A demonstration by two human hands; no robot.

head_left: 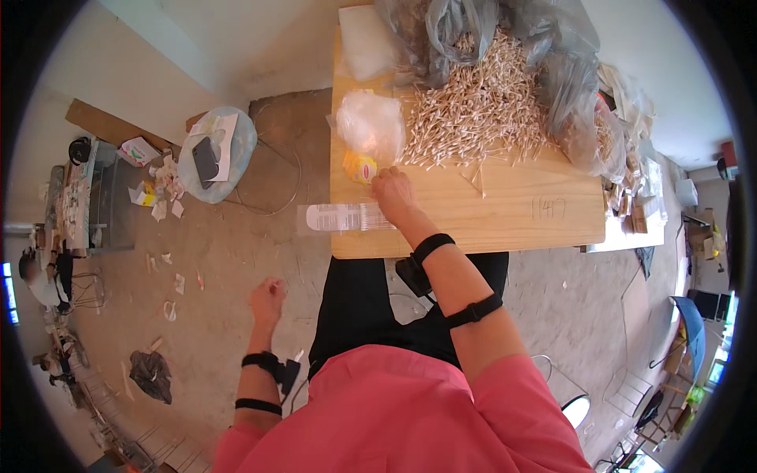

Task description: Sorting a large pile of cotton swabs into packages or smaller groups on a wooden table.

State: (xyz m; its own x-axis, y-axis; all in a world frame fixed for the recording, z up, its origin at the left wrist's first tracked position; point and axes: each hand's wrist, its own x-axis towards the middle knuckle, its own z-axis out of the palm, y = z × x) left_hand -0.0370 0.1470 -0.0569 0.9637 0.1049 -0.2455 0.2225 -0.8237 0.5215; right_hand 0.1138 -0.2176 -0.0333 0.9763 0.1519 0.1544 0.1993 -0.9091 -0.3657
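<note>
Head | left fingers [273, 286] curled, grip unclear | right fingers [382, 180] bent beside yellow label [362, 169], hold unclear

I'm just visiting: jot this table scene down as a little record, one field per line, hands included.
Surface: wooden table
Right hand: over the table, fingertips by a yellow label; grip unclear
Left hand: off the table, fingers curled; contents unclear
Packet: clear swab packet, sticking out past the table's left edge
Pile: loose cotton swabs, toward the far side
Bags: grey plastic bags around the pile; clear bag left of it
</note>
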